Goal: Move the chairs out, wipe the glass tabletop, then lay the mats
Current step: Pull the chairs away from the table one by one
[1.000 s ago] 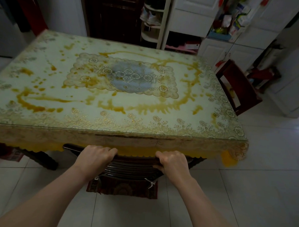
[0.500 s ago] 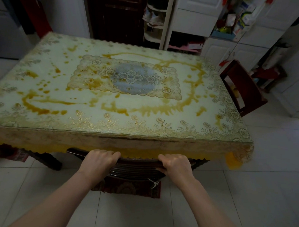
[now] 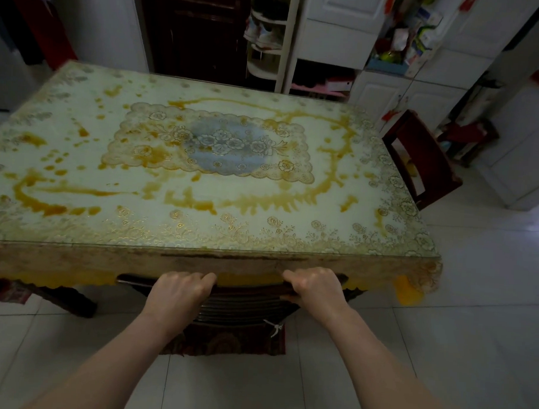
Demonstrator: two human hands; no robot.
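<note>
Since a second ago little has been altered: both hands were already clamped on the top rail of the near chair [image 3: 246,291], and the chair is still tucked under the table's front edge, low in the centre of the frame. Only the view has been shifted slightly, so the table sits a little lower and nearer. From this it is judged that the first step, moving the chairs out, is barely begun; the pull has not yet shown any result.

The left hand [image 3: 178,293] is curled over the rail left of centre, fingers closed around it. The right hand [image 3: 315,291] is wrapped over the rail right of centre, equally closed.

Two chairs can be counted: the gripped one and a red chair [image 3: 421,161] at the right edge of the frame, beside the table's short end. One glass tabletop [image 3: 201,186] is seen, streaked with many amber stains, uncounted. No separate mats or cloth can be made out; more chairs may be hidden
</note>
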